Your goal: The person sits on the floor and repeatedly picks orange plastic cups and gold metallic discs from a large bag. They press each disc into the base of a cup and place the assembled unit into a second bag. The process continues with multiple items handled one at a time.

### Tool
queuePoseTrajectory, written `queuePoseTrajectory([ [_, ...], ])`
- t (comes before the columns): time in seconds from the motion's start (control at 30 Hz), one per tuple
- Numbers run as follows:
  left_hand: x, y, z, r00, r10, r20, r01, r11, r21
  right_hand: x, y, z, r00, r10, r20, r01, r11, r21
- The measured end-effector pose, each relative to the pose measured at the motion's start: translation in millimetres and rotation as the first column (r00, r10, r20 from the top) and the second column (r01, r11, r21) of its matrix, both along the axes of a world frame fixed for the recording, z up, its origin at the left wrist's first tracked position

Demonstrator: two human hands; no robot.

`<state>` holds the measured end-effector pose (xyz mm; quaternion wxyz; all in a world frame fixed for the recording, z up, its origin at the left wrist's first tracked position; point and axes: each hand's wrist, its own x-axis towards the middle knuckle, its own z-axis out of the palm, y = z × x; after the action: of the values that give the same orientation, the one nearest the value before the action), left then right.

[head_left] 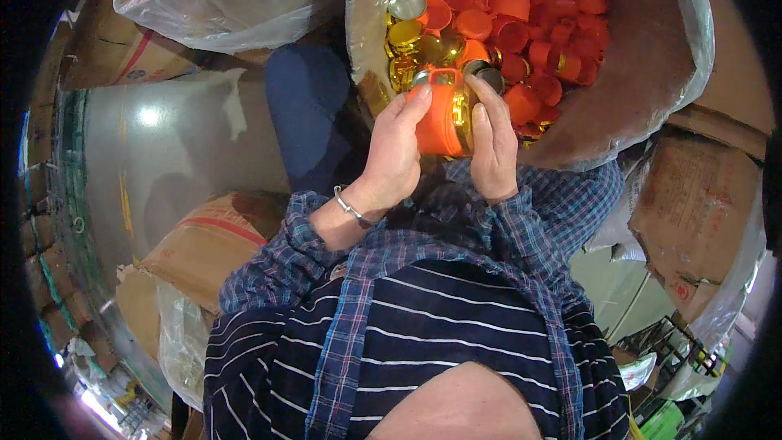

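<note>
In front of my body, at the near rim of a large bag-lined box, my left hand [393, 151] grips an orange plastic cap [436, 124] with a small loop at its top. My right hand [494, 147] closes on its other side, fingers against a shiny gold metal lid [462, 119] that sits against the cap. Part of the cap is hidden behind my fingers. Just beyond my right fingertips shows a dark round lid [486, 75]. Gold lids [405, 34] lie at the box's left, beside a heap of orange caps [521, 24].
The box's plastic liner [652, 73] stands up around the heap. At the upper left is another lined container [236, 20] with orange pieces. Torn cardboard boxes [208, 240] lie on the left, and a cardboard flap [692, 220] stands at the right.
</note>
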<state>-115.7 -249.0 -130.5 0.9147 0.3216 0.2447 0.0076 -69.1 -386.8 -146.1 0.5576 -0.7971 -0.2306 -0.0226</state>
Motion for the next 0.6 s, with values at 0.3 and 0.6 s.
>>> queuePoseTrajectory([
  [0.3, -3.8, -12.3, 28.7, 0.998, 0.021, 0.062, -0.023, 0.999, 0.029, -15.7, 11.1, 20.9, 0.944, -0.035, 0.328, 0.071, 0.993, -0.098],
  [0.6, -7.4, -27.4, 3.7, 0.960, -0.077, 0.268, -0.097, 0.809, 0.580, -13.4, 14.5, -1.1, 0.920, -0.014, -0.392, 0.184, 0.898, 0.399],
])
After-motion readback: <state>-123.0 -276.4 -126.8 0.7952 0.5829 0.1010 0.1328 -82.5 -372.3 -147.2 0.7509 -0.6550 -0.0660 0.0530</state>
